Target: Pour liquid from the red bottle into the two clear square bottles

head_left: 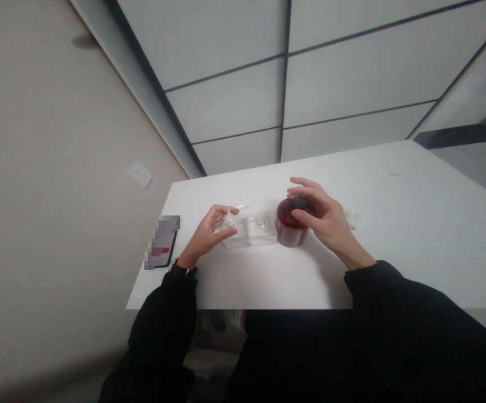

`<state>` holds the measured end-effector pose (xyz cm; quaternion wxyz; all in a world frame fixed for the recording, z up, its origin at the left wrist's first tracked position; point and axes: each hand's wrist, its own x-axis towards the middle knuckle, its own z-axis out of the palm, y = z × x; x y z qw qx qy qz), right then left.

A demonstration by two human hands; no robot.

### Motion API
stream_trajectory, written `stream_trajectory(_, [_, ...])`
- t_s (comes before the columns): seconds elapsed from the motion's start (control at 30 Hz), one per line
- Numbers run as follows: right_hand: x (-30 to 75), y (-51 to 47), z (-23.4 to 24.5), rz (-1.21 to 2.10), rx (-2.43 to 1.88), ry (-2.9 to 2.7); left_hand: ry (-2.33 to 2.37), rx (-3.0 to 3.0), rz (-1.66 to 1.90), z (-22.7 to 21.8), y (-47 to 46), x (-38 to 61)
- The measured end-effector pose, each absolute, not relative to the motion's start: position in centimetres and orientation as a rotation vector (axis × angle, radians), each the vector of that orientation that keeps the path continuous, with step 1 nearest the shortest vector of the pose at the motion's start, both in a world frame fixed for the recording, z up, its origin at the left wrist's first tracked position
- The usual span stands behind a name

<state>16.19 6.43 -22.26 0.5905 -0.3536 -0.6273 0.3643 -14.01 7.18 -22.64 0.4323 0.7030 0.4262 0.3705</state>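
Observation:
My left hand (pixel 213 229) is closed around a small, pale, see-through rounded piece with a thin stem (pixel 230 220); its exact kind is unclear. Just beneath and beside it lies a clear plastic container (pixel 262 230) with two compartments. To the right stands a round jar (pixel 291 236) with a red see-through lid (pixel 284 211). My right hand (pixel 321 212) has its thumb and fingers on either side of the dark knob (pixel 298 202) on that lid. The far side of the knob is partly hidden by the fingers.
A phone (pixel 163 246) lies on the white table (pixel 268 280) near its left edge. Behind my right hand is a pale crumpled piece (pixel 353 219). A small scrap (pixel 394 174) lies farther back. Paneled doors (pixel 234 106) rise behind the table.

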Motion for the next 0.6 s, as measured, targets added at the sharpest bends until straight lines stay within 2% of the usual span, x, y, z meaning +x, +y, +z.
stream_trajectory(0.17, [16.3, 6.3, -22.2, 0.899, -0.808, -1.415, 1.122, 1.833, 0.968, -22.3, 7.6, -15.0])
stream_trajectory(0.27, [16.4, 6.4, -22.1, 0.820, -0.827, -1.501, 1.264, 1.909, 1.000, -21.7, 9.4, -16.1])
stream_trajectory(0.47, [16.5, 6.7, -22.4, 0.848, -0.814, -1.470, 1.351, 2.103, 0.669, -21.3, 14.4, -15.8])
stream_trajectory(0.6, [16.4, 6.8, -22.5, 0.887, -0.790, -1.460, 1.390, 2.179, 0.587, -21.4, 15.7, -14.6])
